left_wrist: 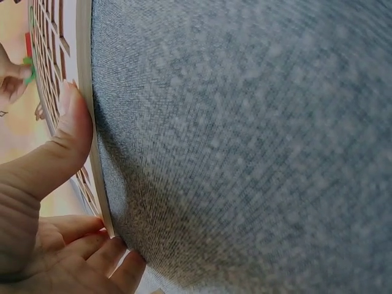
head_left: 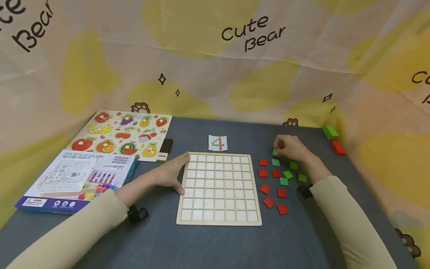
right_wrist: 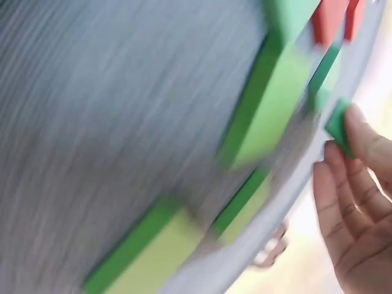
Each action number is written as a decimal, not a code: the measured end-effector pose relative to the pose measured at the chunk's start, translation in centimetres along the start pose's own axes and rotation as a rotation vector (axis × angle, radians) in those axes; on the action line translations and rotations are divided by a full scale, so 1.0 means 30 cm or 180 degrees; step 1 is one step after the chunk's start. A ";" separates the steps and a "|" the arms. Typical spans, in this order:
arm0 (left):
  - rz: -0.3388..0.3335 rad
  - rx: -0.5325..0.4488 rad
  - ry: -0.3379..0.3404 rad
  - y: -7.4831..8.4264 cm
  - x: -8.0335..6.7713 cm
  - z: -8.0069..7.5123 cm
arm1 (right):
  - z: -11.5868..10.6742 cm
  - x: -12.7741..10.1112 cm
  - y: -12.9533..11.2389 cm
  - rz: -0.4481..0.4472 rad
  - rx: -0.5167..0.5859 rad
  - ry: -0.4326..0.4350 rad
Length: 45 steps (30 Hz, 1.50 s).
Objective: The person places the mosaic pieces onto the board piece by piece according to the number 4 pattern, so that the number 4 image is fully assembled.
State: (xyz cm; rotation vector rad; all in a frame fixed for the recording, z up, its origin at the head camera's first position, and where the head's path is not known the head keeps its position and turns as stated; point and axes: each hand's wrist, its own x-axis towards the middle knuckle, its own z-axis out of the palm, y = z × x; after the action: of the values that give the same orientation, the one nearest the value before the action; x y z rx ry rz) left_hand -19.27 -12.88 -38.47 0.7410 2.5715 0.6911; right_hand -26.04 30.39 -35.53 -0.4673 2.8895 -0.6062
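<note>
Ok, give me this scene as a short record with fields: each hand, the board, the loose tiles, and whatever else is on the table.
left hand: left hand rests against the left edge of the wooden grid board
right hand: right hand pinches a green tile
board: flat on the grey table, all cells bare
loose tiles: red tiles and green tiles lie right of the board
pattern card: pattern card behind the board
left side: fruit puzzle and toy box

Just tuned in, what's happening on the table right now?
A person steadies an empty wooden grid board with the left hand against its left edge. The right hand pinches a green tile above the loose red and green tiles lying right of the board. A small pattern card lies behind it.
</note>
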 end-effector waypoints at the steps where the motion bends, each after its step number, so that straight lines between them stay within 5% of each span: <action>1: -0.0001 0.0000 0.0000 -0.001 0.000 0.000 | 0.007 0.005 -0.022 -0.0016 0.0081 0.0064; 5: 0.0005 -0.0012 0.0008 -0.001 -0.003 -0.001 | 0.047 0.033 -0.122 -0.0135 0.0337 0.0213; 11: 0.0029 0.0028 0.0020 0.001 -0.005 -0.003 | 0.117 0.072 -0.282 -0.0349 0.0630 0.0053; 18: 0.0019 0.0069 -0.0007 0.003 -0.002 -0.005 | 0.178 0.113 -0.399 -0.0560 0.0473 -0.0088; 37: -0.0016 0.0058 -0.0006 -0.001 -0.003 -0.005 | 0.207 0.133 -0.413 -0.0457 0.0235 -0.0264; 45: 0.0002 0.0065 -0.0017 -0.008 0.000 -0.004 | 0.131 0.110 -0.334 -0.0532 0.0281 -0.0341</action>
State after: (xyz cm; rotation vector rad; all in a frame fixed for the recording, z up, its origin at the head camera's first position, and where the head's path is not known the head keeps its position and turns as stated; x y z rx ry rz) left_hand -19.40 -13.09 -38.50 0.7491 2.5772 0.6634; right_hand -25.60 19.15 -35.24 -0.7105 2.7283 -0.7069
